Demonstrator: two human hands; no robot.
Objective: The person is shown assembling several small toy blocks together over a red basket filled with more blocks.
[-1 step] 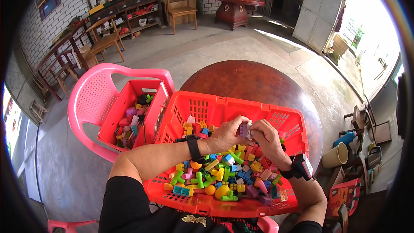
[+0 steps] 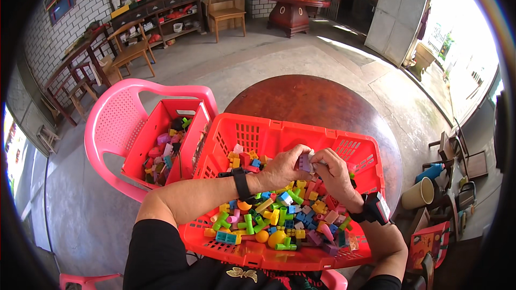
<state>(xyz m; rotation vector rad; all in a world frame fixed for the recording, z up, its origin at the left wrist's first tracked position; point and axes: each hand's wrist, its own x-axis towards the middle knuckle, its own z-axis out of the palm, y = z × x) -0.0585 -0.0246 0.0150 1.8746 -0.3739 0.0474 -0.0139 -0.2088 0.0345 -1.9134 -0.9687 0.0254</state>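
Note:
Over the far part of a large red plastic basket, both hands meet around a small purple toy brick. My left hand is closed on the brick, which shows between thumb and fingers. My right hand pinches close against its right side, at a small whitish bit too small to name. Beneath the hands lie many loose toy blocks: green tube pieces, blue bricks, yellow pieces and orange balls. My forearms hide some of them.
The basket rests on a round brown wooden table. To its left, a red box of mixed toys sits on a pink plastic chair. A beige bin and a red bag stand at the right.
The purple brick has turned slightly between my fingers, and less of the whitish bit shows. Both hands stay in nearly the same place.

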